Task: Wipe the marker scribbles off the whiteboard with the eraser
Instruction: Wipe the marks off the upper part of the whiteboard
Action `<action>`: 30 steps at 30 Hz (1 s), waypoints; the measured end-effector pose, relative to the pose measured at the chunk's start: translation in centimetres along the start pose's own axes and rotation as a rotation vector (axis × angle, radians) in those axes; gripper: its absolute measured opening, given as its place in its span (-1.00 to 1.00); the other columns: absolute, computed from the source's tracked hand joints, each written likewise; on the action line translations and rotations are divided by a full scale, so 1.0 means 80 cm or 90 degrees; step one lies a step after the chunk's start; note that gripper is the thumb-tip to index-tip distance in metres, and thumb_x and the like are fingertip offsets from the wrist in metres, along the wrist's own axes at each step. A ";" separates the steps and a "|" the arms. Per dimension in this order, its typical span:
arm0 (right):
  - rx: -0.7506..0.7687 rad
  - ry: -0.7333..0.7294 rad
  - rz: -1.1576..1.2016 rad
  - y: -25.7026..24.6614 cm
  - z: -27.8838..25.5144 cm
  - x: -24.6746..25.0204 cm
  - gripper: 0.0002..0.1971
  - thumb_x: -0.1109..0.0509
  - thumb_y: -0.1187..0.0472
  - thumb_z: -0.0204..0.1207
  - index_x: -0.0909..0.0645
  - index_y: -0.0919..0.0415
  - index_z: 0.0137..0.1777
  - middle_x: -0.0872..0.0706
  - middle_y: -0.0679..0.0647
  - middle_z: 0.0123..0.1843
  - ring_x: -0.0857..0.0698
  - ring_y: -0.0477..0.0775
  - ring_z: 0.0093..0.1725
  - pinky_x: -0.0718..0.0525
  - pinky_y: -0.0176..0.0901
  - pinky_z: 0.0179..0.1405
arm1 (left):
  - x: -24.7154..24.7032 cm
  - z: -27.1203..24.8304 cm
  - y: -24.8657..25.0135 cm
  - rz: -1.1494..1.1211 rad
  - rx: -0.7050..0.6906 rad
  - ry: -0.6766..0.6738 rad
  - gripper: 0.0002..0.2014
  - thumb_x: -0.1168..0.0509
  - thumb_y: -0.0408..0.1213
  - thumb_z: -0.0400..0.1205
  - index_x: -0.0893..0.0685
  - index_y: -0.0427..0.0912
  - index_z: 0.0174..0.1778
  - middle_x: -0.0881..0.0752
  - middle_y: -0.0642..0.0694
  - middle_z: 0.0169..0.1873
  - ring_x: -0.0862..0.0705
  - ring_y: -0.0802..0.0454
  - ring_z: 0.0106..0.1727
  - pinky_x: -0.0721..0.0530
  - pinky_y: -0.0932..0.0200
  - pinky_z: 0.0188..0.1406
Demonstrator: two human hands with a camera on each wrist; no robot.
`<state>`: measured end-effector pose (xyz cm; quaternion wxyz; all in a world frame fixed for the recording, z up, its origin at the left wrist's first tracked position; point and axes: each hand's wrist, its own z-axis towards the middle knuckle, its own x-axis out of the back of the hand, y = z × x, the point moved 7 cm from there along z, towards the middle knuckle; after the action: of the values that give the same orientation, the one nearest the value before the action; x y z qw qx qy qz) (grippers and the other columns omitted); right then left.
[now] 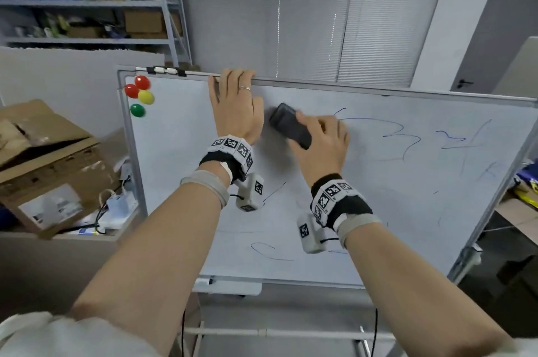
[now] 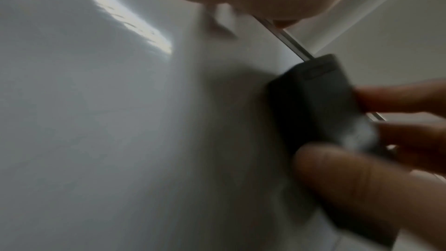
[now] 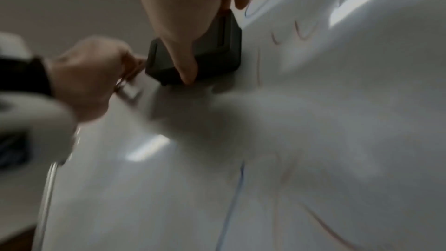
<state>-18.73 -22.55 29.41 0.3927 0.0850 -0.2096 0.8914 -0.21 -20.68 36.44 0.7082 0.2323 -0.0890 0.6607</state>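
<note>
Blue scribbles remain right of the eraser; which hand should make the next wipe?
Right. The right hand already grips the eraser against the whiteboard, beside the scribbles. The left hand is hooked over the board's top edge, probably steadying it.

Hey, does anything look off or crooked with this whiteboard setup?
Yes: the whiteboard tilts, its top edge dropping rightward. The left hand hooks over that edge, seemingly steadying it, while the right hand wipes with the eraser.
</note>
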 end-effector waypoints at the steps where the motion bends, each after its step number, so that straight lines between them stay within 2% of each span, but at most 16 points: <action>1: 0.053 -0.042 -0.005 -0.010 -0.015 -0.010 -0.53 -0.58 0.16 0.27 -0.73 -0.09 0.22 -0.65 0.07 0.03 -0.58 0.27 0.03 -0.46 0.11 0.07 | -0.001 0.000 0.001 -0.006 0.004 0.009 -0.50 -0.10 -0.23 0.50 -0.56 -0.13 0.39 -0.53 -0.03 0.39 -0.33 -0.06 0.55 -0.05 -0.23 0.69; 3: 0.126 -0.102 -0.027 -0.020 -0.036 -0.024 -0.56 -0.49 0.19 0.27 -0.76 -0.10 0.18 -0.66 0.04 -0.01 -0.58 0.26 -0.01 -0.43 0.10 0.01 | -0.003 0.001 0.001 -0.019 0.009 0.020 -0.51 -0.08 -0.22 0.52 -0.58 -0.11 0.38 -0.54 -0.02 0.38 -0.33 -0.03 0.54 -0.05 -0.19 0.70; 4: 0.122 -0.101 -0.040 -0.020 -0.032 -0.025 -0.57 -0.47 0.17 0.28 -0.76 -0.12 0.18 -0.66 0.03 -0.02 -0.58 0.25 -0.01 -0.42 0.09 0.01 | -0.003 0.002 0.001 -0.026 0.012 0.025 -0.52 -0.05 -0.21 0.54 -0.59 -0.10 0.37 -0.54 -0.01 0.38 -0.33 -0.02 0.54 -0.05 -0.17 0.70; 8: -0.041 0.025 -0.036 -0.005 0.013 0.002 -0.51 -0.60 0.02 0.31 -0.71 -0.18 0.29 -0.66 0.00 0.04 -0.57 0.20 0.05 -0.45 0.04 0.15 | -0.003 0.003 -0.004 -0.021 0.001 0.048 -0.54 -0.04 -0.21 0.57 -0.60 -0.09 0.36 -0.56 0.00 0.37 -0.36 -0.02 0.52 -0.05 -0.14 0.69; 12: 0.044 0.033 -0.065 0.006 -0.013 0.009 -0.50 -0.64 0.03 0.36 -0.71 -0.09 0.33 -0.66 0.02 0.08 -0.56 0.20 0.04 -0.54 0.09 0.09 | -0.007 -0.004 -0.011 -0.018 -0.028 0.120 -0.58 -0.14 -0.25 0.56 -0.63 -0.10 0.35 -0.60 -0.01 0.34 -0.40 -0.04 0.50 -0.13 -0.20 0.67; 14: 0.015 0.015 -0.082 0.029 -0.039 0.009 -0.49 -0.64 -0.01 0.37 -0.69 -0.07 0.34 -0.66 0.04 0.08 -0.56 0.22 0.04 -0.54 0.10 0.09 | -0.012 -0.004 -0.012 -0.021 -0.025 0.139 -0.59 -0.17 -0.25 0.55 -0.65 -0.11 0.32 -0.62 -0.02 0.32 -0.43 -0.06 0.49 -0.18 -0.22 0.64; 17: -0.015 -0.011 -0.125 0.046 -0.047 0.011 -0.47 -0.60 -0.05 0.39 -0.66 -0.07 0.38 -0.65 0.05 0.09 -0.55 0.23 0.08 -0.51 0.11 0.15 | -0.017 0.000 -0.004 -0.019 0.014 0.127 -0.61 -0.17 -0.21 0.55 -0.65 -0.09 0.30 -0.61 -0.01 0.31 -0.45 -0.09 0.50 -0.19 -0.24 0.62; 21: -0.025 0.045 -0.125 0.049 -0.002 0.034 -0.47 -0.56 -0.03 0.41 -0.64 -0.07 0.41 -0.65 0.05 0.15 -0.53 0.20 0.13 -0.45 0.04 0.22 | -0.015 0.009 0.010 -0.008 0.067 0.142 -0.70 -0.17 -0.15 0.58 -0.69 -0.08 0.15 -0.65 -0.03 0.19 -0.48 -0.11 0.44 -0.12 -0.31 0.64; 23: -0.036 0.068 -0.116 0.055 0.015 0.046 -0.48 -0.54 -0.03 0.43 -0.63 -0.08 0.42 -0.65 0.05 0.17 -0.53 0.19 0.16 -0.43 0.03 0.24 | -0.018 0.010 0.029 -0.004 0.045 0.133 -0.72 -0.16 -0.13 0.60 -0.70 -0.08 0.11 -0.65 -0.04 0.14 -0.51 -0.12 0.37 -0.12 -0.34 0.63; 26: -0.033 0.077 -0.113 0.065 0.026 0.054 -0.49 -0.50 -0.03 0.46 -0.61 -0.09 0.44 -0.64 0.03 0.17 -0.54 0.19 0.17 -0.42 0.03 0.24 | -0.031 0.003 0.082 -0.026 -0.039 0.094 -0.73 -0.17 -0.14 0.60 -0.70 -0.05 0.13 -0.66 0.00 0.10 -0.52 -0.09 0.29 -0.20 -0.30 0.61; 30: -0.061 0.100 -0.127 0.099 0.021 0.065 -0.47 -0.49 -0.04 0.49 -0.59 -0.05 0.48 -0.64 0.09 0.19 -0.54 0.22 0.19 -0.41 0.06 0.25 | -0.043 0.001 0.112 -0.034 -0.032 0.090 -0.71 -0.15 -0.17 0.60 -0.71 -0.04 0.14 -0.66 -0.02 0.08 -0.55 -0.11 0.24 -0.24 -0.23 0.62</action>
<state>-28.07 -24.61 30.11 0.4982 0.0162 -0.2111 0.8408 -9.33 -23.64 36.93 0.7356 0.1695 -0.0495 0.6540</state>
